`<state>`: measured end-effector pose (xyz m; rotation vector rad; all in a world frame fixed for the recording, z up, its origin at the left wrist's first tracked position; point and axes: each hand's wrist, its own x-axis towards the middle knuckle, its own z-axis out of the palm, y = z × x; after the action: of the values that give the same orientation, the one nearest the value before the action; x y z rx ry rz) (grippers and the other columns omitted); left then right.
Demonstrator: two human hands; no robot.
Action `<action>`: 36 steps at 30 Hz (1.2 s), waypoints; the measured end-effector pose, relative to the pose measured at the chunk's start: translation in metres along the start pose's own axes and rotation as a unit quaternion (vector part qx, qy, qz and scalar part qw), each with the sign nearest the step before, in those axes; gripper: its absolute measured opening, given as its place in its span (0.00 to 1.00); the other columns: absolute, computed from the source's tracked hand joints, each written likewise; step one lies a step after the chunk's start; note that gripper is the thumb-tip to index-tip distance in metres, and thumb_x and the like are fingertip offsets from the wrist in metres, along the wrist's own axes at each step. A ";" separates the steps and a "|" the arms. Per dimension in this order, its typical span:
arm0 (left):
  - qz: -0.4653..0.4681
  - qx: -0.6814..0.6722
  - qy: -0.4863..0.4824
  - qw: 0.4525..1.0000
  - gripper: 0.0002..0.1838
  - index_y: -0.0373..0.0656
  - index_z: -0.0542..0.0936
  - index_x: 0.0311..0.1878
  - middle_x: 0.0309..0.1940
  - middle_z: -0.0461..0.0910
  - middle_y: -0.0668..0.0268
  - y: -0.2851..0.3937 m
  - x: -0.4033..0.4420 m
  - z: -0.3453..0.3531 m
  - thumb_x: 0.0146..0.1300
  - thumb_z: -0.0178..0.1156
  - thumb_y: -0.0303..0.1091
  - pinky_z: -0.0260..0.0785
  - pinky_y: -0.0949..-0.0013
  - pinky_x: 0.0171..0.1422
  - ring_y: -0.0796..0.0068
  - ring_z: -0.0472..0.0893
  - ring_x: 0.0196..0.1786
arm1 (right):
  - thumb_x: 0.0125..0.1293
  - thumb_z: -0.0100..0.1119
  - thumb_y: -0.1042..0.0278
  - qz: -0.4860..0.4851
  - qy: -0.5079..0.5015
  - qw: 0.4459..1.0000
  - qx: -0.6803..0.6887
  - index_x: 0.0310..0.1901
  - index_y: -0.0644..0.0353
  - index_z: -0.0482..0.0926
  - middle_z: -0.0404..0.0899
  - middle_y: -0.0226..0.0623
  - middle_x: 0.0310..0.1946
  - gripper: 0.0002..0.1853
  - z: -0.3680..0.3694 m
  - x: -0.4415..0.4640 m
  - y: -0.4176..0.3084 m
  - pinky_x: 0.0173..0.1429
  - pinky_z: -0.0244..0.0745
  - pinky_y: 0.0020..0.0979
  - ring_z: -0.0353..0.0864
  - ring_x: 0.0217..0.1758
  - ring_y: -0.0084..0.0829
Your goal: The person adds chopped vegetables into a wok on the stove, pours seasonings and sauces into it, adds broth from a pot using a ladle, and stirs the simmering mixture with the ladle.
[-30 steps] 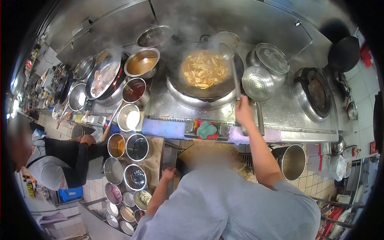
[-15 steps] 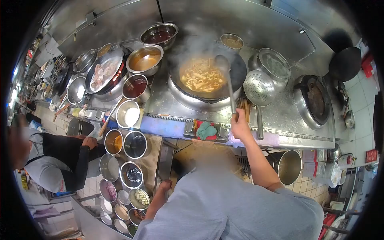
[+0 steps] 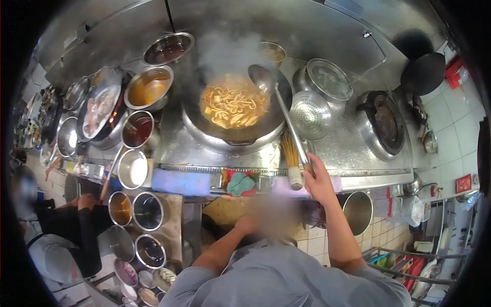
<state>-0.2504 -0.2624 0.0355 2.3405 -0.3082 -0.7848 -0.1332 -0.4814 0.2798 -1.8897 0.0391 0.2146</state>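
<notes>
My right hand (image 3: 320, 180) is wrapped round the handle end of a long metal ladle (image 3: 286, 110). The ladle's bowl hangs over the right side of a wok (image 3: 279, 120), where noodle-like strips (image 3: 235, 105) lie in brown sauce under steam. A bamboo brush (image 3: 291, 158) lies just left of the ladle handle, near my right hand. Beside the wok rests a perforated strainer (image 3: 310, 115). My left hand (image 3: 247, 224) is low in front of my body, partly blurred, and its fingers cannot be made out.
Metal bowls of sauces (image 3: 148, 88) stand left of the wok, with more pots (image 3: 148, 211) below them. A lidded pot (image 3: 327, 81) and a second wok (image 3: 382, 124) are at the right. A co-worker (image 3: 59, 245) is at the far left. Folded cloths (image 3: 180, 182) lie along the stove's front edge.
The ladle has moved toward me, its bowl now over the wok's right side. My left hand has come up and inward from beside the pots. The view has shifted to the right.
</notes>
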 end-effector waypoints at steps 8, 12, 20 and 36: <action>-0.070 0.114 -0.053 0.990 0.43 0.42 0.55 0.71 0.73 0.50 0.58 0.007 0.097 0.066 0.56 0.58 0.51 0.58 0.49 0.69 0.51 0.59 0.70 | 0.65 0.50 0.77 0.091 0.065 0.964 0.241 0.69 0.58 0.55 0.68 0.32 0.24 0.30 -0.082 -0.081 -0.012 0.16 0.60 0.20 0.61 0.13 0.19; -0.065 0.132 -0.118 0.982 0.46 0.46 0.50 0.73 0.73 0.50 0.58 -0.001 0.120 0.079 0.57 0.56 0.56 0.56 0.51 0.71 0.53 0.57 0.72 | 0.63 0.53 0.77 0.077 0.179 0.966 0.173 0.68 0.62 0.57 0.70 0.30 0.24 0.31 -0.120 -0.078 -0.012 0.17 0.59 0.19 0.64 0.14 0.16; -0.008 0.048 -0.069 0.996 0.32 0.48 0.64 0.67 0.62 0.69 0.54 -0.049 0.038 0.040 0.64 0.47 0.55 0.61 0.58 0.68 0.52 0.68 0.64 | 0.60 0.49 0.72 -0.025 0.346 0.901 -0.259 0.54 0.65 0.68 0.78 0.54 0.29 0.19 -0.166 0.139 0.103 0.38 0.73 0.42 0.77 0.31 0.52; -0.133 0.075 0.095 0.984 0.16 0.46 0.81 0.44 0.41 0.82 0.54 -0.188 -0.217 0.091 0.62 0.52 0.44 0.73 0.54 0.48 0.52 0.81 0.43 | 0.53 0.44 0.81 -0.109 0.388 0.898 0.178 0.32 0.65 0.64 0.64 0.34 0.16 0.04 -0.280 0.310 0.070 0.14 0.58 0.31 0.66 0.15 0.28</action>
<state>-0.4749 -0.0767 -0.0421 2.6121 0.0312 -0.6721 0.1982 -0.7431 0.2489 -1.4879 0.3795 -0.6721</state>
